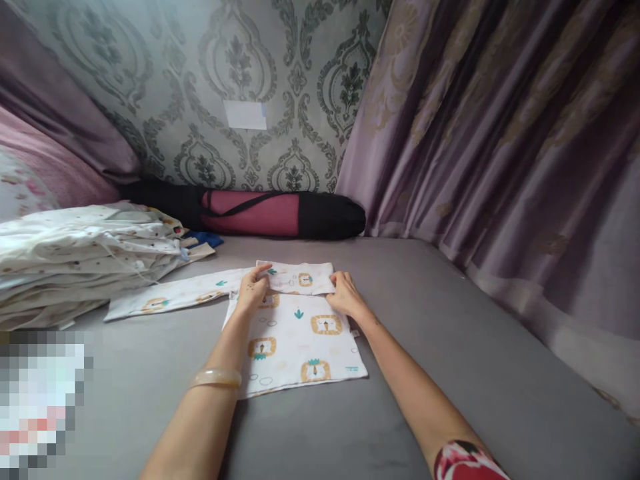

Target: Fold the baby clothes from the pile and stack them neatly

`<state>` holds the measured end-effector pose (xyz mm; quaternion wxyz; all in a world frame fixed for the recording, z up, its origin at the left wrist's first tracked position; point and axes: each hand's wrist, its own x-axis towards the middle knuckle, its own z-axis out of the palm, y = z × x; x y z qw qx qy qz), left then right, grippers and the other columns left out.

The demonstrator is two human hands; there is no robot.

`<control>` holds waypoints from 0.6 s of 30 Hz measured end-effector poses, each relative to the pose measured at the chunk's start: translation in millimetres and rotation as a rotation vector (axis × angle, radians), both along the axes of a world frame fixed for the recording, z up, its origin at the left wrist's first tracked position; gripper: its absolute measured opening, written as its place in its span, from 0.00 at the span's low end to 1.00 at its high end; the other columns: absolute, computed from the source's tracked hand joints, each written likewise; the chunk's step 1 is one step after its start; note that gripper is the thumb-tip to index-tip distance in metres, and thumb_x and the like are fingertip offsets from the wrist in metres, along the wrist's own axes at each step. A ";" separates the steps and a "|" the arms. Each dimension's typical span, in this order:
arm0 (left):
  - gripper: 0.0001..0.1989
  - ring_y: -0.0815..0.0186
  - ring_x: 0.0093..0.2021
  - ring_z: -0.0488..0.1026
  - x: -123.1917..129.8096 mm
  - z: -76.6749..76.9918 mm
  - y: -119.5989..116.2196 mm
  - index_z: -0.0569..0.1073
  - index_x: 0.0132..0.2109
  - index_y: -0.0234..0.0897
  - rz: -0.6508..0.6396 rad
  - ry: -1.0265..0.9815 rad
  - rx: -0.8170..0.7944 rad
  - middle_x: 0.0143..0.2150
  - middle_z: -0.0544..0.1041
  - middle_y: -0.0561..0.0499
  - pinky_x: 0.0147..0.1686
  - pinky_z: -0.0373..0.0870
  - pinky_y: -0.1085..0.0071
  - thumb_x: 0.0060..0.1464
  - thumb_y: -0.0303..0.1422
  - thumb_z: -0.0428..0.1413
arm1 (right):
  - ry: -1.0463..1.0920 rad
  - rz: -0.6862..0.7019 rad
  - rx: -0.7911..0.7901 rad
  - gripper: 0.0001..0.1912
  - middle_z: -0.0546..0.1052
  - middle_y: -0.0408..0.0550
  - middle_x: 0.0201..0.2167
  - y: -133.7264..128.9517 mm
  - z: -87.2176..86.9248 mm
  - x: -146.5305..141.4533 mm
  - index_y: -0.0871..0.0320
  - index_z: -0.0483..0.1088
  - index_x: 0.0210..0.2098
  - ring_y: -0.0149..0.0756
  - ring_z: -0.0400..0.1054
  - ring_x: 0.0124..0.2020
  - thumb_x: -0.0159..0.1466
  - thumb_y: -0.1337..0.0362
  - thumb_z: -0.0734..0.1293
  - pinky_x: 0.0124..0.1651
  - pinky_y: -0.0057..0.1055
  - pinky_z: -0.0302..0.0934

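A small white long-sleeved shirt [290,337], printed with lion faces and green leaves, lies flat in front of me. One sleeve [187,297] stretches out to the left, while a folded strip of the same cloth [300,279] lies across the top. My left hand [254,288] grips the left end of that strip, fingers bent over the cloth. At the strip's right end, my right hand [345,293] pinches the edge between thumb and fingers. A tiny label shows at the shirt's right side.
The shirt lies on a grey sheet-like surface [460,373]. At left is a pile of pale clothes [85,247]. A long black and dark-red bag [250,212] lies along the patterned wall. Purple curtains [475,120] hang at right. A blurred patch covers the lower left.
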<state>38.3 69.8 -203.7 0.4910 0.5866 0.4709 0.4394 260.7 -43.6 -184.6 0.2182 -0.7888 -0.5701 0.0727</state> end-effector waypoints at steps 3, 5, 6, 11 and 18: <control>0.29 0.73 0.17 0.58 -1.5 -0.1 3.0 0.73 0.55 0.30 0.043 0.050 0.046 0.21 0.66 0.58 0.18 0.57 0.77 0.44 0.33 0.52 | 0.028 -0.018 -0.064 0.18 0.69 0.53 0.47 -8.1 -7.9 6.2 0.58 0.63 0.48 0.41 0.65 0.49 0.58 0.66 0.64 0.49 0.31 0.59; 0.30 0.71 0.20 0.63 -3.1 -2.3 5.5 0.73 0.55 0.30 0.047 0.077 0.081 0.28 0.73 0.53 0.21 0.62 0.75 0.42 0.32 0.53 | 0.033 -0.041 -0.074 0.16 0.71 0.53 0.46 -10.0 -8.7 3.5 0.58 0.62 0.49 0.39 0.67 0.47 0.60 0.68 0.62 0.47 0.31 0.59; 0.30 0.70 0.23 0.66 -3.9 -3.6 6.6 0.72 0.55 0.31 0.047 0.094 0.094 0.32 0.75 0.51 0.23 0.64 0.75 0.41 0.31 0.53 | 0.021 -0.050 -0.075 0.16 0.71 0.53 0.46 -10.8 -7.8 1.1 0.58 0.62 0.49 0.39 0.67 0.46 0.61 0.69 0.60 0.47 0.31 0.59; 0.32 0.65 0.31 0.73 -6.2 -9.0 8.4 0.71 0.57 0.35 0.061 0.186 0.114 0.39 0.77 0.48 0.31 0.72 0.70 0.40 0.27 0.51 | -0.081 -0.037 -0.101 0.18 0.69 0.54 0.49 -17.6 1.7 -13.8 0.57 0.63 0.53 0.40 0.69 0.46 0.64 0.71 0.55 0.45 0.31 0.59; 0.30 0.60 0.42 0.74 -8.0 -13.3 9.3 0.72 0.55 0.39 0.062 0.280 0.181 0.48 0.75 0.46 0.40 0.73 0.68 0.42 0.24 0.50 | -0.157 0.016 -0.245 0.22 0.70 0.57 0.49 -17.0 12.5 -15.8 0.57 0.67 0.55 0.44 0.70 0.45 0.63 0.70 0.57 0.44 0.33 0.59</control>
